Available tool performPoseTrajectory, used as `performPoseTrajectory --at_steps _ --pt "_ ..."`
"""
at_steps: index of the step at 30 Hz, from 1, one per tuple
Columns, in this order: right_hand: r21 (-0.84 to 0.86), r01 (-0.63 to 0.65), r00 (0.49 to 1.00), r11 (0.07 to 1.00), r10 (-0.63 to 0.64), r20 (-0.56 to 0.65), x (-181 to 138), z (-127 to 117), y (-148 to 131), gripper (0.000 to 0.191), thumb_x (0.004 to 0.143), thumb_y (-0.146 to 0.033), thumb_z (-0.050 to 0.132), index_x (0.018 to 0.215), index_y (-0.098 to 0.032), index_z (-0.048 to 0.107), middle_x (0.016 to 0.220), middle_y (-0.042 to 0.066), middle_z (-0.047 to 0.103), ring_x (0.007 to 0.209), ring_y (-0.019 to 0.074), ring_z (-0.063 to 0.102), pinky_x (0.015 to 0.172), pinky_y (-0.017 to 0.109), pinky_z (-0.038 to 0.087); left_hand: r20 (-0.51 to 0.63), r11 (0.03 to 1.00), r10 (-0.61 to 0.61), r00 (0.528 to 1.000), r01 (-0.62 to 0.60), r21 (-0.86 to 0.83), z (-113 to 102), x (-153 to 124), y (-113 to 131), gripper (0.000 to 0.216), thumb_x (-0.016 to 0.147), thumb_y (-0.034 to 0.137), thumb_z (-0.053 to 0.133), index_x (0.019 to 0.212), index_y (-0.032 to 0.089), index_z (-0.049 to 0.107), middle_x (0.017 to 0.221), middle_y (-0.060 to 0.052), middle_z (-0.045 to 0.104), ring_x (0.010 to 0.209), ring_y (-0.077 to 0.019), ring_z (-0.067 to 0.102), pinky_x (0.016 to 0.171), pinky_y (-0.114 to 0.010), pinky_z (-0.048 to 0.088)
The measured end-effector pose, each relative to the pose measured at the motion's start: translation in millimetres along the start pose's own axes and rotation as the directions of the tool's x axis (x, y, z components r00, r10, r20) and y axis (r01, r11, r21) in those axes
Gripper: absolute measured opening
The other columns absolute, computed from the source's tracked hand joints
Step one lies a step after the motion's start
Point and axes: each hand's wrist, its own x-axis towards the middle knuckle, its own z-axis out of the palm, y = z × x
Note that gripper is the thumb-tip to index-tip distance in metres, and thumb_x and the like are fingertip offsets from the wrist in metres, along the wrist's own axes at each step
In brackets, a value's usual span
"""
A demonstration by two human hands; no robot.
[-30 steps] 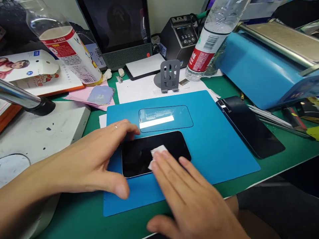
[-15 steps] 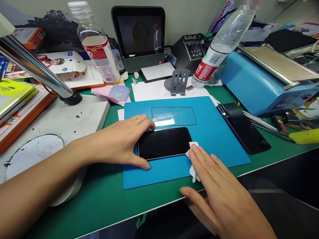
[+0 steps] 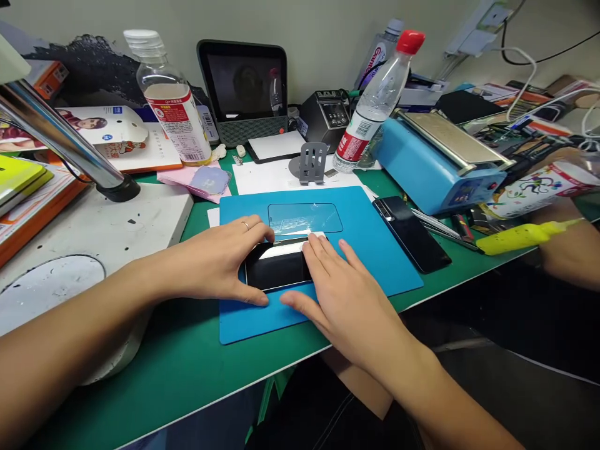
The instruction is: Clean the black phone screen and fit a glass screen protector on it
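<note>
A black-screened phone (image 3: pixel 274 273) lies flat on the blue mat (image 3: pixel 384 256). My left hand (image 3: pixel 218 259) grips its left end, the thumb along the near edge and the fingers at the far edge. My right hand (image 3: pixel 349 297) rests on the phone's right part, fingers stretched and side by side, thumb apart. Beneath those fingertips is a folded white tissue (image 3: pixel 317 235), mostly covered by the hand. Just behind the phone, a clear black-bordered screen protector (image 3: pixel 304 217) lies on the mat.
Right of the mat lies another dark phone (image 3: pixel 412 234), with tweezers (image 3: pixel 440 228) and a yellow squeeze bottle (image 3: pixel 515 237) beyond. A blue machine (image 3: pixel 422 165), a phone stand (image 3: pixel 313 164) and two drink bottles stand behind. The white lamp base (image 3: pixel 154 212) borders the left. Another person's arm (image 3: pixel 569 244) shows far right.
My right hand has moved the tissue left and away from me, from the phone's right end onto its far right part. My left hand keeps its hold. The view has shifted to the right.
</note>
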Motion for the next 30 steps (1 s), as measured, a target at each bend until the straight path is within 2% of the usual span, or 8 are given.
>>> performPoseTrajectory --at_steps 3,8,14,16,18,22,25,30 --pt "-0.003 -0.035 0.999 0.999 0.035 0.011 3 1 -2 0.09 0.106 -0.068 0.035 0.151 0.008 0.053 0.159 0.032 0.05 0.153 0.041 0.047 0.125 0.06 0.041 0.001 1.0 -0.007 1.0 0.007 0.003 1 -1 0 0.068 0.079 0.066 0.079 0.126 0.022 0.057 0.118 -0.01 0.064 0.102 -0.0309 0.067 0.08 -0.038 0.053" --pt "0.022 -0.072 0.987 0.997 0.074 -0.143 -11 13 -22 0.085 0.107 -0.062 0.04 0.15 0.01 0.054 0.158 0.034 0.051 0.15 0.0417 0.05 0.124 0.054 0.045 -0.018 1.0 -0.005 1.0 0.004 -0.022 4 -1 -2 0.072 0.078 0.063 0.08 0.129 0.022 0.052 0.122 -0.012 0.066 0.106 -0.0321 0.068 0.084 -0.041 0.056" --pt "0.301 0.131 0.969 0.944 -0.058 -0.24 -12 21 -18 0.041 0.11 -0.021 0.045 0.143 -0.008 0.065 0.158 0.014 0.061 0.152 0.0244 0.051 0.126 0.045 0.045 -0.012 1.0 -0.02 1.0 0.02 -0.006 6 -1 1 0.069 0.081 0.057 0.077 0.129 0.019 0.047 0.121 -0.012 0.064 0.105 -0.0303 0.067 0.085 -0.039 0.056" --pt "0.383 0.141 0.963 0.913 -0.036 -0.268 -5 21 -16 0.039 0.107 -0.01 0.044 0.135 -0.011 0.07 0.154 0.011 0.065 0.15 0.0206 0.054 0.126 0.042 0.046 -0.004 1.0 -0.02 1.0 0.02 -0.003 5 -2 1 0.068 0.081 0.056 0.077 0.129 0.019 0.047 0.12 -0.012 0.064 0.102 -0.0294 0.067 0.083 -0.038 0.055" --pt "0.399 0.18 0.963 0.899 -0.078 -0.259 5 20 -21 0.04 0.104 -0.005 0.044 0.133 -0.008 0.071 0.154 0.014 0.065 0.15 0.0225 0.054 0.128 0.041 0.043 -0.011 1.0 -0.023 1.0 0.023 -0.003 5 -2 1 0.068 0.08 0.054 0.077 0.13 0.019 0.046 0.118 -0.011 0.064 0.1 -0.0287 0.067 0.081 -0.037 0.055" --pt "0.333 0.27 0.957 0.903 -0.214 -0.196 23 14 -38 0.049 0.104 -0.006 0.039 0.148 0.004 0.058 0.157 0.023 0.059 0.152 0.029 0.05 0.132 0.042 0.035 -0.016 1.0 -0.02 1.0 0.02 -0.023 4 -2 -2 0.058 0.08 0.046 0.075 0.124 0.02 0.049 0.113 -0.01 0.065 0.095 -0.0277 0.067 0.076 -0.036 0.054" --pt "0.343 0.294 0.952 0.892 -0.24 -0.191 23 10 -42 0.05 0.105 -0.007 0.036 0.15 0.005 0.055 0.158 0.024 0.058 0.151 0.0292 0.052 0.133 0.043 0.035 -0.012 1.0 0.02 1.0 -0.02 -0.014 4 -1 -4 0.061 0.081 0.055 0.076 0.124 0.02 0.051 0.116 -0.011 0.063 0.1 -0.0297 0.066 0.08 -0.038 0.055" --pt "0.461 0.333 0.941 0.823 -0.257 -0.221 1 17 -27 0.046 0.104 -0.006 0.042 0.146 -0.006 0.062 0.158 0.013 0.061 0.152 0.0216 0.051 0.13 0.041 0.04 0.008 0.998 0.066 0.998 -0.066 0.013 3 0 -5 0.1 0.072 0.079 0.081 0.145 0.021 0.046 0.129 -0.013 0.06 0.113 -0.0344 0.064 0.092 -0.043 0.056"
